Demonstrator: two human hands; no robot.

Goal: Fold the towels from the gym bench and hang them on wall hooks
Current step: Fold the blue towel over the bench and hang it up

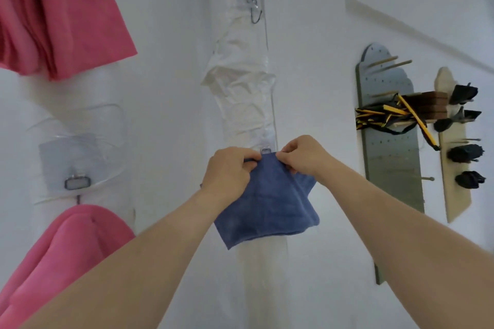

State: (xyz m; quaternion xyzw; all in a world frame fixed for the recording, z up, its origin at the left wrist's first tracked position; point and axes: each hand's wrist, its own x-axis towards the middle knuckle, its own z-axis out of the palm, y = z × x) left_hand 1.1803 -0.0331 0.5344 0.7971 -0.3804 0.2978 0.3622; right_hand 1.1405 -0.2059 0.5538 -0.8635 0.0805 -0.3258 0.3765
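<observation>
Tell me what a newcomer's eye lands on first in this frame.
Centre frame, the left hand and right hand pinch the top edge of a folded blue towel, held up against a small wall hook. On the left, an upper pink towel and a lower pink towel hang against the white wall. At the right, a grey pegboard carries black-and-yellow straps.

Grey pegboard [390, 157] w/ black-yellow straps [379, 114], beige board [455, 195] w/ black bundles [465, 153], crinkled plastic strip [240, 93] mid-wall.
</observation>
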